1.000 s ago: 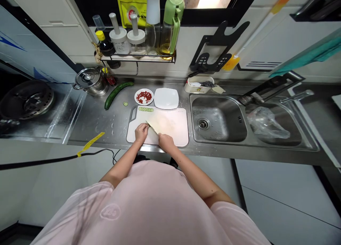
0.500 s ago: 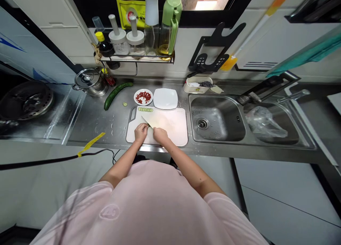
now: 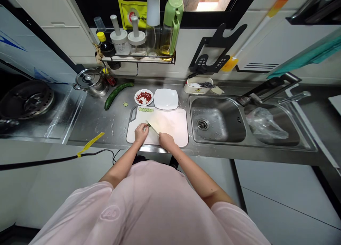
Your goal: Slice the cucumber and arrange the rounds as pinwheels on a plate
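My right hand (image 3: 166, 141) is closed round the handle of a kitchen knife (image 3: 154, 128), over the lower middle of a white cutting board (image 3: 174, 131). The blade points up and left, and its tip is close to my left fingers. Those fingers, on my left hand (image 3: 141, 133), are pinched at the board's left part on a small dark green piece (image 3: 149, 124), too small to make out well. Overlapping cucumber slices (image 3: 146, 110) lie in a row along the board's top edge.
Behind the board stand a plate of chopped red pieces (image 3: 144, 97) and a white square plate (image 3: 166, 99). A whole cucumber (image 3: 117, 94) and a lidded pot (image 3: 92, 82) are to the left. At right is a double sink (image 3: 217, 118) holding a plastic bag (image 3: 266, 123).
My right hand has moved right with the knife, and the blade has shifted right, away from my left hand's fingers. My left hand has stayed nearly in place.
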{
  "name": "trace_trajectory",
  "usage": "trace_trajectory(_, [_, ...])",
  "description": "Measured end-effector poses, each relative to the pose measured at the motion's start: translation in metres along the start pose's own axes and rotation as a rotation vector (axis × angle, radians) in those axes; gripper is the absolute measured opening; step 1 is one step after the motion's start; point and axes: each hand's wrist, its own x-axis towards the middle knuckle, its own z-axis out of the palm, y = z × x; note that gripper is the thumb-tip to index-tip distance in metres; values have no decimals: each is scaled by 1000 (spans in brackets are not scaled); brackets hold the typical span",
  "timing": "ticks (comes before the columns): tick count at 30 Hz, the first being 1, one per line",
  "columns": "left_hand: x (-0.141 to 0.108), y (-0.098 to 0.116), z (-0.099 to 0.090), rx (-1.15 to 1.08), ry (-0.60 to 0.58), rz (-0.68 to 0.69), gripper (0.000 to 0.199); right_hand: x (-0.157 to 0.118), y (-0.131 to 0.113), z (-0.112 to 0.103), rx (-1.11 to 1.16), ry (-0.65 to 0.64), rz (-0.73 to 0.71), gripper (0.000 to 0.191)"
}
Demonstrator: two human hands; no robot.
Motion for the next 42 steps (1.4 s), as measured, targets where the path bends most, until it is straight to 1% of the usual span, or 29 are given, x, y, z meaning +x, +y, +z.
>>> trace_trajectory(5, [0,1,-1,-10,1,3,14,-14,9,1,14,-22,19,27])
trace_trajectory(8, [0,1,-1,-33,18,26,13,-21,14,1,-4,-9,26,29])
trace_trajectory(12, [-1,1,-1,-70,39,19,13,-29,22,3,-55,22,86,34])
trace_trajectory(15, [1,1,-2,-143,52,-63,14,-33,29,4,-97,89,132,36])
trace_trajectory(18, [7,2,-6,-224,126,-177,19,-34,35,4,-135,188,161,34])
trace_trajectory(20, [12,5,-10,-232,159,-201,22,-34,39,4,-163,250,174,36])
trace_trajectory(21, [15,8,-12,-222,158,-188,24,-34,40,5,-177,276,176,38])
trace_trajectory(24, [23,21,-17,-162,84,-61,25,-33,44,6,-196,330,169,42])
trace_trajectory(27, [30,38,-21,-64,-68,111,22,-32,45,6,-185,351,161,44])
trace_trajectory(29, [34,50,-23,11,-181,183,24,-33,45,5,-168,346,148,46])
trace_trajectory(32, [38,62,-24,95,-315,216,24,-35,44,2,-138,325,127,49])
trace_trajectory(36, [42,66,-22,119,-425,237,18,-38,43,0,-114,284,127,50])
trace_trajectory(39, [43,65,-18,67,-450,263,13,-40,43,1,-119,280,132,49])
trace_trajectory(42, [44,63,-12,-15,-420,233,7,-40,45,4,-121,289,143,48])
